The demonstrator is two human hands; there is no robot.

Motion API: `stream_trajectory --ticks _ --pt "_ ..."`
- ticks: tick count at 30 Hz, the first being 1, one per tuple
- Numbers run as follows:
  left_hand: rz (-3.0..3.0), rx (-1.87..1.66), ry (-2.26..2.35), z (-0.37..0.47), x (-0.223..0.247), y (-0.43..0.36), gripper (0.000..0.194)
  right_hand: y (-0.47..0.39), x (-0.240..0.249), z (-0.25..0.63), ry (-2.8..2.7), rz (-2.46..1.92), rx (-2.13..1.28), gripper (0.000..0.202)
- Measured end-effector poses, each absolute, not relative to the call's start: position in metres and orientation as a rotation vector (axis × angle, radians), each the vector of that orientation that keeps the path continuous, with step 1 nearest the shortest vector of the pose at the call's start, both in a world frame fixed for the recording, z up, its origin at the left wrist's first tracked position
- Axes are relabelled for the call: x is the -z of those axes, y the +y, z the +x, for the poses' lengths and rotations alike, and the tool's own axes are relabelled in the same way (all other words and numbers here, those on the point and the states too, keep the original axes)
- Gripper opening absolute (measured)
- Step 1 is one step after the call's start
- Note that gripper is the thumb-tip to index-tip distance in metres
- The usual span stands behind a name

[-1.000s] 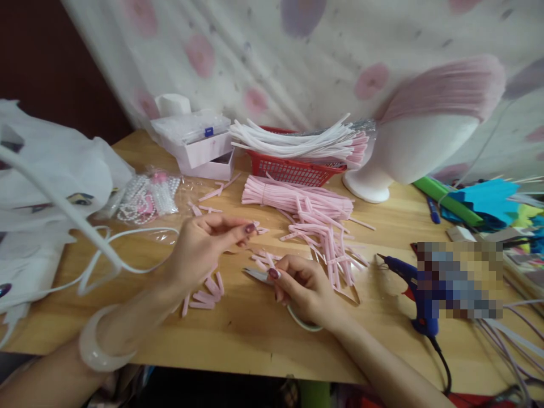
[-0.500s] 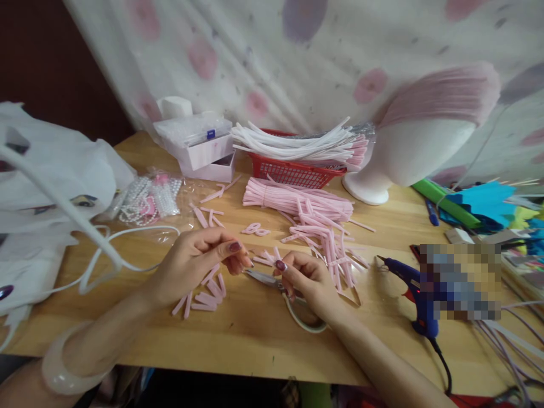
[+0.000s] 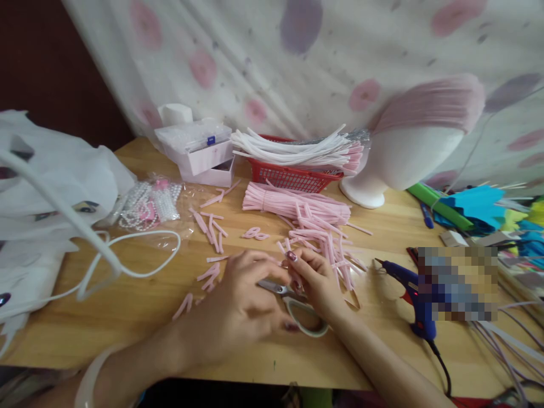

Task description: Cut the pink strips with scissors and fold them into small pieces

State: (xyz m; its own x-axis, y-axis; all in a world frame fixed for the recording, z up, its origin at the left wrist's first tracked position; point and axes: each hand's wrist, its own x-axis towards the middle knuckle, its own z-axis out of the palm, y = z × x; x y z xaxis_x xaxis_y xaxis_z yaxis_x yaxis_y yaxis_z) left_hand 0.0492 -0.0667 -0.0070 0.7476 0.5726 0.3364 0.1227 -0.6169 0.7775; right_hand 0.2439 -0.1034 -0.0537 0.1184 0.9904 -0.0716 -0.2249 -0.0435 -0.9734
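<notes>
My right hand (image 3: 314,277) is closed in a pinch, with short ends of pink pipe cleaner (image 3: 281,247) sticking up beside the thumb. Close on its left, my left hand (image 3: 242,300) is open, thumb and fingers spread apart, fingertips near the right hand's. I see nothing held in it. Under both hands lie scissors (image 3: 309,324) on the wooden table, partly covered by the fingers. Short cut pink pieces (image 3: 182,306) are scattered left of and behind the left hand. Two small twisted pink loops (image 3: 254,233) rest just beyond.
A pink pipe cleaner bundle (image 3: 293,203) lies before a red basket (image 3: 293,177) of white ones. Bent pink stems (image 3: 329,249) sit behind my right hand. A blue glue gun (image 3: 419,300) stands right; a white foam head (image 3: 408,153) behind; bagged beads (image 3: 151,204) and a white cable (image 3: 144,275) left.
My left hand has moved right and nearer to me, opening from a pinch into spread fingers over the scissors. My right hand stays nearly in place, still pinching.
</notes>
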Motion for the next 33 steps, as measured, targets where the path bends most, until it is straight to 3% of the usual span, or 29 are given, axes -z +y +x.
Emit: stream_trajectory --ticks 1,3,8,12,16,19,27,33 --pt "2.243 -0.74 0.507 0.052 0.008 -0.071 0.012 -0.103 0.054 0.244 -0.917 -1.134 -1.25 0.035" --pt "2.29 -0.831 0.52 0.054 0.01 -0.075 0.033 -0.102 0.053 0.246 -0.896 -1.117 -1.236 0.034" --pt "2.317 -1.09 0.526 0.048 0.013 -0.058 0.021 -0.101 0.057 0.248 -0.898 -1.085 -1.233 0.036" --pt "2.333 -0.976 0.589 0.052 0.018 -0.037 0.039 -0.105 0.058 0.245 -0.988 -1.073 -1.261 0.041" --pt "2.26 -0.862 0.506 0.057 0.024 -0.026 0.016 -0.108 0.052 0.242 -1.058 -1.078 -1.341 0.041" --pt "2.153 -0.872 0.562 0.057 0.03 -0.024 0.01 -0.107 0.047 0.241 -1.078 -1.094 -1.431 0.043" --pt "2.35 -1.061 0.39 0.055 0.04 -0.03 0.006 -0.106 0.05 0.244 -0.936 -0.928 -1.743 0.03" --pt "2.687 -1.024 0.206 0.051 0.041 -0.029 0.015 -0.106 0.057 0.242 -0.814 -0.794 -1.833 0.02"
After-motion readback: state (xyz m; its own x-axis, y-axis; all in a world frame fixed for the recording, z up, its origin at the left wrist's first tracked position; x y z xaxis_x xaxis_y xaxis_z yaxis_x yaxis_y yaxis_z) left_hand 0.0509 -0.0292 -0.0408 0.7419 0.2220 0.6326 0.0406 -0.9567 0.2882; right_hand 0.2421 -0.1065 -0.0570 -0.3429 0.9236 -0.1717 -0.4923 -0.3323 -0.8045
